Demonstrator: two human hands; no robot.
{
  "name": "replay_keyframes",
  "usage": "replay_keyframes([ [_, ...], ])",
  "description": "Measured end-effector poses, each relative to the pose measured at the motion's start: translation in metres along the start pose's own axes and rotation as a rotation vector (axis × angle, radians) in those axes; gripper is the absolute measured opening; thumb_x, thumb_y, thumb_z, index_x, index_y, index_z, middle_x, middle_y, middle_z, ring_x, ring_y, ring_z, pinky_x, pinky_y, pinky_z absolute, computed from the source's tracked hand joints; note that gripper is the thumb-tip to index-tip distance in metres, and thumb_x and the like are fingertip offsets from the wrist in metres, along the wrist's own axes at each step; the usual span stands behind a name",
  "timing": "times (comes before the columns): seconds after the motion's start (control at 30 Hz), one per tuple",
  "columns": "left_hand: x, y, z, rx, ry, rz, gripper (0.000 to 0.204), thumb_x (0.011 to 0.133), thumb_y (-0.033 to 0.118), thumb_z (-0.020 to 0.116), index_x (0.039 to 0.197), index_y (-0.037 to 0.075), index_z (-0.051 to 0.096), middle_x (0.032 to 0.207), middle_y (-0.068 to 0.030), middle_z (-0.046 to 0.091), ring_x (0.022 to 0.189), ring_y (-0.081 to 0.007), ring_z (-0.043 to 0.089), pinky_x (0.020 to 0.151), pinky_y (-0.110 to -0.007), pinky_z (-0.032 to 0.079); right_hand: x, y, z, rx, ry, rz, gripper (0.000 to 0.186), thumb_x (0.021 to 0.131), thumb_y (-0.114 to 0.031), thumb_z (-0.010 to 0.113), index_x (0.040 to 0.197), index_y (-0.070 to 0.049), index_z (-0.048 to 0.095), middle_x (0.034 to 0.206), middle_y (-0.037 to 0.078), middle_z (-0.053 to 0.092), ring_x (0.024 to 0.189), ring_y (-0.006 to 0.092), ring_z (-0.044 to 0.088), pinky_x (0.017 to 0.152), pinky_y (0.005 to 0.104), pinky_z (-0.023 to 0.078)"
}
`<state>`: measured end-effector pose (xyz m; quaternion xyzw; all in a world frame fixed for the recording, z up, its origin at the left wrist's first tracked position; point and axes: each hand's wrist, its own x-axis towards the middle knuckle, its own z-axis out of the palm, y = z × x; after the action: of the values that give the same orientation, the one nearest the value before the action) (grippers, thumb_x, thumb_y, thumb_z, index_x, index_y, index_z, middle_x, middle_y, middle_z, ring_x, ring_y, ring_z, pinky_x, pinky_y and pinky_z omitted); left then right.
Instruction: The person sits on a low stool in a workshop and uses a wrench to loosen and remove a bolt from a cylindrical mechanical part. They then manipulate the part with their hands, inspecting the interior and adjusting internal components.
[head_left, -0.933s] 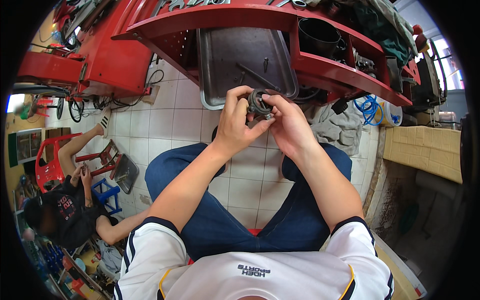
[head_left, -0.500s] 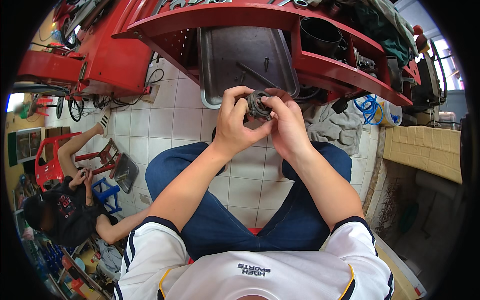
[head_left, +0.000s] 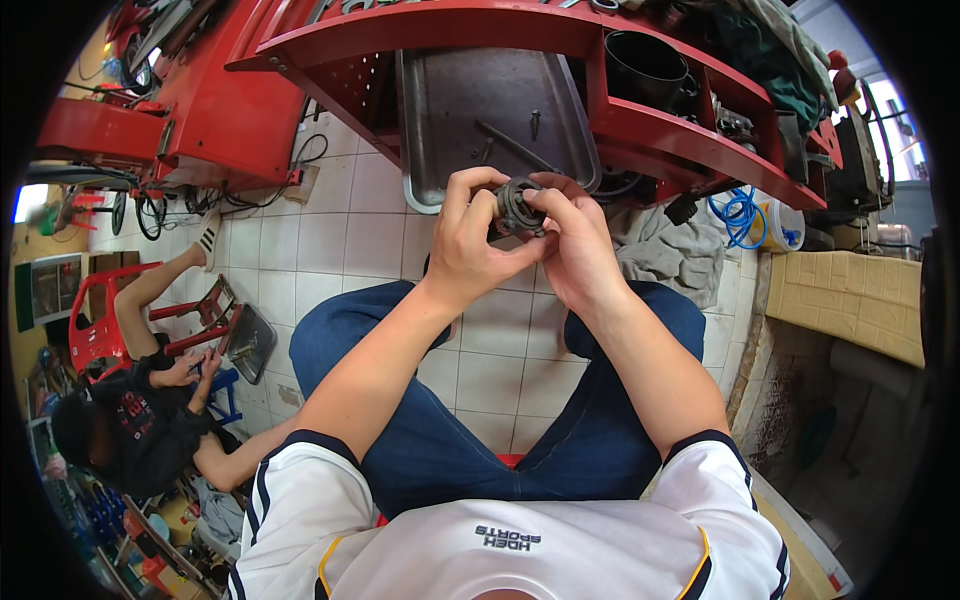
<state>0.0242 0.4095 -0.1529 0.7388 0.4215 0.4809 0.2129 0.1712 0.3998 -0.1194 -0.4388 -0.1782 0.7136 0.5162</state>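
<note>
Between my two hands is a dark, round, ring-shaped metal part (head_left: 516, 208) with a toothed or notched rim, held above the floor just in front of a metal tray. My left hand (head_left: 468, 235) is closed around its left side, thumb underneath and fingers curled over the top. From the right, my right hand (head_left: 577, 240) grips the same part, with a finger or thumb pressed at its opening. The inside of the part is largely covered by my fingers. Behind it, the grey tray (head_left: 440, 110) holds a long bolt or rod (head_left: 515, 146) and a few smaller bolts (head_left: 535, 122).
A red workbench (head_left: 450, 32) with wrenches and a black pot (head_left: 640, 72) spans the far side. Grey cloth (head_left: 672, 255), a coiled blue hose (head_left: 738, 218) and a cardboard box (head_left: 850, 300) lie to the right. Another person (head_left: 130, 420) sits at the left.
My hands stay around the metal part; my right fingers have shifted slightly over its opening. At the left, the other person's hands have moved right and slightly down.
</note>
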Motion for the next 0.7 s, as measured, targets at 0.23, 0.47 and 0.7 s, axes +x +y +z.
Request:
replay_keyframes([
  [0.23,0.001,-0.003,-0.001,-0.007,-0.013,0.015,0.043,0.061,0.013,0.091,0.091,0.001,0.062,0.114,-0.0142,0.056,0.101,-0.0263,0.060,0.080,-0.036,0.052,0.000,0.000,0.002,0.046,-0.008,-0.011,0.044,0.089,-0.009,0.069,0.127,0.003,0.049,0.102,0.010,0.066,0.091,0.0145,0.066,0.081,0.0291,0.053],
  [0.47,0.003,-0.006,-0.005,-0.009,-0.047,0.032,0.043,0.064,0.016,0.089,0.093,0.000,0.062,0.114,-0.0151,0.056,0.102,-0.0278,0.059,0.082,-0.037,0.052,-0.002,-0.001,0.003,0.151,-0.035,0.031,0.047,0.089,-0.008,0.070,0.129,0.002,0.048,0.106,0.011,0.066,0.099,0.0157,0.064,0.088,0.0299,0.052],
  [0.7,0.005,-0.010,-0.009,-0.003,-0.074,0.096,0.045,0.065,0.018,0.089,0.093,-0.002,0.060,0.115,-0.0144,0.054,0.095,-0.0274,0.062,0.076,-0.037,0.055,0.001,-0.004,-0.002,0.186,-0.075,0.106,0.050,0.089,-0.007,0.073,0.130,0.002,0.047,0.114,0.012,0.060,0.107,0.0166,0.061,0.093,0.0314,0.050],
])
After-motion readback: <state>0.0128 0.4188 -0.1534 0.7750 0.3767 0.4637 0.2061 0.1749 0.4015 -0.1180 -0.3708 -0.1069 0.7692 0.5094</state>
